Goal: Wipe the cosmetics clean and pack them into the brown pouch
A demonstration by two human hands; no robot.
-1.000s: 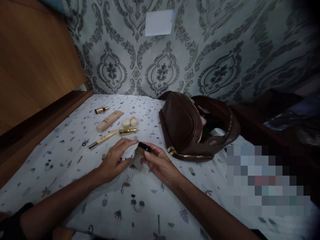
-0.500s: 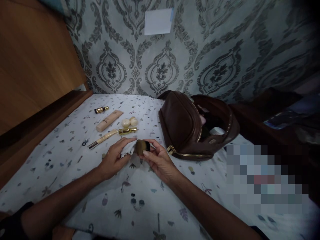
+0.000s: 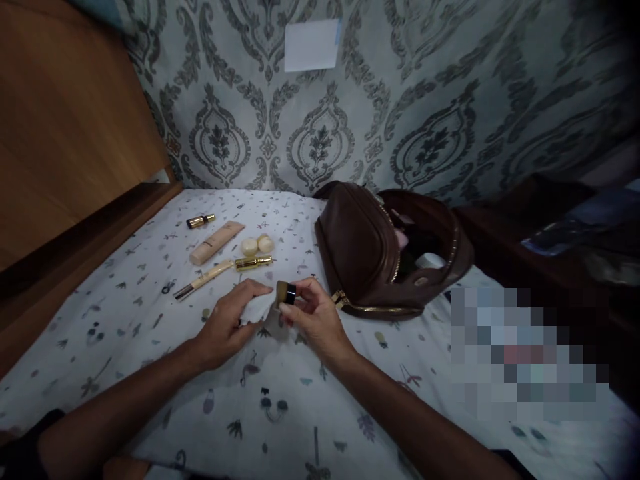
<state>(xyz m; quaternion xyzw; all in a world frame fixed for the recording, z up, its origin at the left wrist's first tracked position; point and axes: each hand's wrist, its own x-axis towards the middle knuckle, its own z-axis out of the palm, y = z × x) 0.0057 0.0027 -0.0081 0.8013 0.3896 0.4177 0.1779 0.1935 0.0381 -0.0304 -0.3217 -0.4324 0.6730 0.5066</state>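
Observation:
My left hand [image 3: 231, 319] is closed around a crumpled white tissue [image 3: 257, 309]. Between the thumb and fingers of my right hand [image 3: 316, 316] is a small cosmetic jar [image 3: 286, 293] with an olive-brown body and a shiny black lid, tipped on its side. The tissue and the jar are close together, with a narrow gap between them. Just beyond my hands lie a gold tube [image 3: 253, 263], two small round cream-coloured pots [image 3: 257, 245], a slim beige tube with a silver cap [image 3: 203, 279], a wider beige squeeze tube [image 3: 217, 243] and a black-and-gold lipstick [image 3: 201, 221].
An unzipped brown leather bag [image 3: 355, 240] stands to the right, with a white item [image 3: 431, 261] showing inside. Wooden furniture [image 3: 75, 120] borders the left side. A patterned wall rises behind the printed sheet [image 3: 280, 413]. One area at the right is pixelated.
The jar has turned in my right hand, so more of its black lid shows. My left hand with the tissue has drawn slightly away from it. The view has shifted a little.

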